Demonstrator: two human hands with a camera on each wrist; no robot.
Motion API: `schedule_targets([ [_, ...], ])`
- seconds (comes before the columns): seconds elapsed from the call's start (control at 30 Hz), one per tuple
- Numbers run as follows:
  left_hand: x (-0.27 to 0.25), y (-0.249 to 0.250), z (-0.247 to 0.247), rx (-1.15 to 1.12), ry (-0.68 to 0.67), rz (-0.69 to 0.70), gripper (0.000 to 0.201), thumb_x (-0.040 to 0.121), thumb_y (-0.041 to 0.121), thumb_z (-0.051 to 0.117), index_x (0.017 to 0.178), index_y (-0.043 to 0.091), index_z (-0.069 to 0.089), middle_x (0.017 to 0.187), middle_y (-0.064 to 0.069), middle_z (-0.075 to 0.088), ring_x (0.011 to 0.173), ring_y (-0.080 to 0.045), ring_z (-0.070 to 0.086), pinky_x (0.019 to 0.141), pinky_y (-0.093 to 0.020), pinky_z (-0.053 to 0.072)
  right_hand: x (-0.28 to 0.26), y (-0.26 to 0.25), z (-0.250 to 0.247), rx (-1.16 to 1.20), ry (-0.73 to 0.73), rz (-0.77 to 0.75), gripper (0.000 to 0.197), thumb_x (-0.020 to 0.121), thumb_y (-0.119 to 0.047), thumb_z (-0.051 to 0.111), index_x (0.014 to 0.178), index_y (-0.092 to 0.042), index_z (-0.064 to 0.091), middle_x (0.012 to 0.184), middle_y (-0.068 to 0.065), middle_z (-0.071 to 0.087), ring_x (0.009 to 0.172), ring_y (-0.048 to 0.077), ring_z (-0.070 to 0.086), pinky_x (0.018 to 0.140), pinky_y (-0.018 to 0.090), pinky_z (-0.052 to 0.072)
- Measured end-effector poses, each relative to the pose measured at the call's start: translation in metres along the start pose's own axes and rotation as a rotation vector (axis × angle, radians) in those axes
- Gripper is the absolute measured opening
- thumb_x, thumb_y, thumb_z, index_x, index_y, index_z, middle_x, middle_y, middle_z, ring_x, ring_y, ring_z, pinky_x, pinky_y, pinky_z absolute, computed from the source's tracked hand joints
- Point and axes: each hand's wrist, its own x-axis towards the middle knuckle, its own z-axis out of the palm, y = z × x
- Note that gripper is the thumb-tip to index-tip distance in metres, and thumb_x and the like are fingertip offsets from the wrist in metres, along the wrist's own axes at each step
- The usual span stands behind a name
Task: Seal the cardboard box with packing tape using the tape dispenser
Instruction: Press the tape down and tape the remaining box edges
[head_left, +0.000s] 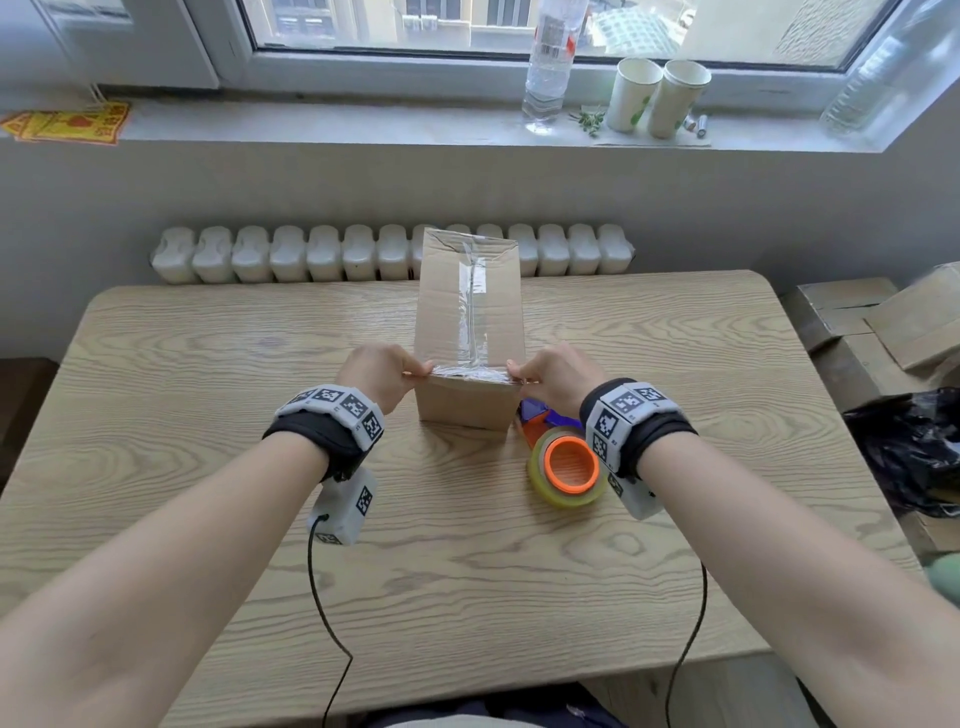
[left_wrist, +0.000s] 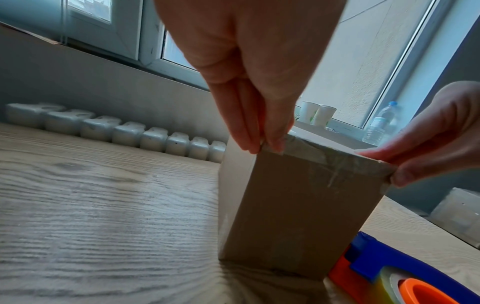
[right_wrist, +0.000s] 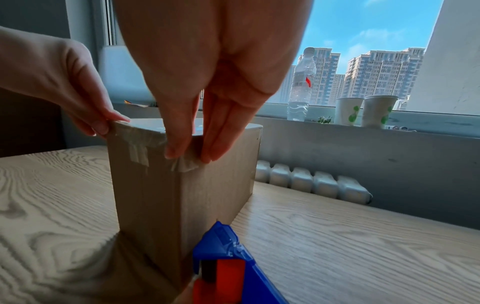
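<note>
Two hands work the near top edge of the cardboard box (head_left: 469, 317), which stands on the wood-grain surface (head_left: 208, 364) with its long axis pointing toward the window. Left hand (head_left: 382, 375): fingers (left_wrist: 248, 131) extended downward, thumb and fingertips pinching the end of a crinkled strip of clear packing tape (head_left: 470, 372) at the box's near-left top corner. Right hand (head_left: 558, 375): fingers (right_wrist: 221, 135) likewise extended, thumb and fingertips pinching the strip's other end at the near-right top corner, where the tape bunches into a small fan over the edge. The strip runs across the near top edge between the two hands. A second length of clear tape (head_left: 474, 296) runs lengthwise down the middle of the box top, over the flap seam, and folds a little way onto the near face. Tape dispenser (head_left: 558, 457), blue and orange body with a yellowish roll on an orange hub, lies on the surface just beside the box's near-right bottom corner, below the right wrist; neither hand touches it. On the windowsill beyond: a clear plastic bottle (head_left: 550, 67) and two paper cups (head_left: 657, 96). White radiator (head_left: 311, 254) behind the surface's far edge.
</note>
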Motion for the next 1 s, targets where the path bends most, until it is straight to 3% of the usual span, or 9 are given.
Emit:
schedule_targets([
  [0.1,0.002,0.001,0.001,0.020,0.010,-0.019,0.025,0.087,0.033,0.061,0.100,0.015,0.074,0.106,-0.010,0.073,0.102,-0.024,0.065,0.092,-0.035,0.050,-0.002,0.001,0.009,-0.014,0.084,-0.010,0.028,0.094,-0.022,0.052,0.116,-0.014,0.068,0.100,0.017,0.071,0.093,0.034,0.064,0.080,0.041,0.051],
  [0.2,0.000,0.002,0.001,0.001,0.022,-0.008,0.024,0.087,0.030,0.062,0.097,0.012,0.075,0.102,-0.013,0.073,0.099,-0.026,0.066,0.091,-0.035,0.051,-0.007,0.006,0.015,-0.060,0.113,-0.024,0.031,0.090,-0.026,0.060,0.120,-0.019,0.065,0.130,0.012,0.057,0.115,0.030,0.056,0.093,0.040,0.049],
  [0.3,-0.002,0.002,0.002,-0.004,0.048,0.007,0.023,0.087,0.028,0.063,0.096,0.011,0.075,0.102,-0.012,0.074,0.099,-0.025,0.067,0.091,-0.034,0.051,-0.010,0.009,0.022,-0.127,0.103,-0.158,0.061,0.080,-0.032,0.070,0.135,-0.013,0.050,0.157,0.009,0.023,0.142,0.025,0.027,0.113,0.037,0.027],
  [0.37,-0.004,0.003,0.002,0.011,0.053,0.025,0.023,0.088,0.027,0.062,0.098,0.010,0.074,0.100,-0.013,0.074,0.096,-0.025,0.067,0.089,-0.031,0.050,-0.006,0.006,0.029,-0.065,0.109,-0.216,0.065,0.088,-0.031,0.061,0.144,-0.011,0.035,0.158,0.007,0.018,0.146,0.022,0.016,0.117,0.032,0.013],
  [0.5,-0.007,0.001,0.004,0.202,0.049,0.095,0.030,0.094,0.033,0.050,0.109,0.016,0.070,0.096,-0.013,0.074,0.089,-0.029,0.065,0.081,-0.034,0.049,0.007,0.002,0.046,-0.039,0.147,-0.276,0.051,0.097,-0.007,0.042,0.146,-0.013,0.029,0.155,0.007,0.025,0.145,0.022,0.020,0.118,0.027,0.008],
  [0.6,-0.006,-0.004,0.009,0.308,0.036,0.141,0.031,0.096,0.031,0.044,0.119,0.024,0.063,0.097,-0.014,0.073,0.089,-0.032,0.065,0.081,-0.042,0.051,0.010,0.004,0.058,-0.013,0.245,-0.289,0.064,0.083,0.020,0.045,0.140,-0.010,0.042,0.146,0.012,0.041,0.138,0.029,0.035,0.115,0.031,0.013],
  [0.7,-0.006,-0.008,0.012,0.310,0.071,0.177,0.029,0.096,0.030,0.046,0.119,0.028,0.062,0.098,-0.013,0.074,0.088,-0.031,0.068,0.078,-0.044,0.054,0.015,0.001,0.062,-0.029,0.325,-0.323,0.044,0.084,0.003,0.056,0.128,-0.003,0.055,0.133,0.017,0.056,0.124,0.036,0.053,0.107,0.043,0.027],
  [0.8,-0.006,-0.010,0.014,0.302,0.099,0.211,0.027,0.095,0.026,0.049,0.117,0.024,0.065,0.099,-0.013,0.074,0.087,-0.032,0.069,0.075,-0.045,0.055,0.022,-0.012,0.061,-0.067,0.313,-0.398,0.041,0.089,-0.021,0.045,0.122,-0.003,0.061,0.127,0.018,0.061,0.116,0.032,0.060,0.101,0.043,0.039],
  [1.0,-0.006,-0.007,0.019,0.167,0.145,0.148,0.024,0.092,0.028,0.053,0.106,0.019,0.071,0.094,-0.013,0.075,0.085,-0.029,0.068,0.077,-0.041,0.053,0.030,-0.017,0.070,-0.054,0.384,-0.375,0.041,0.079,0.002,0.059,0.119,-0.005,0.064,0.119,0.016,0.066,0.108,0.031,0.065,0.098,0.045,0.040],
])
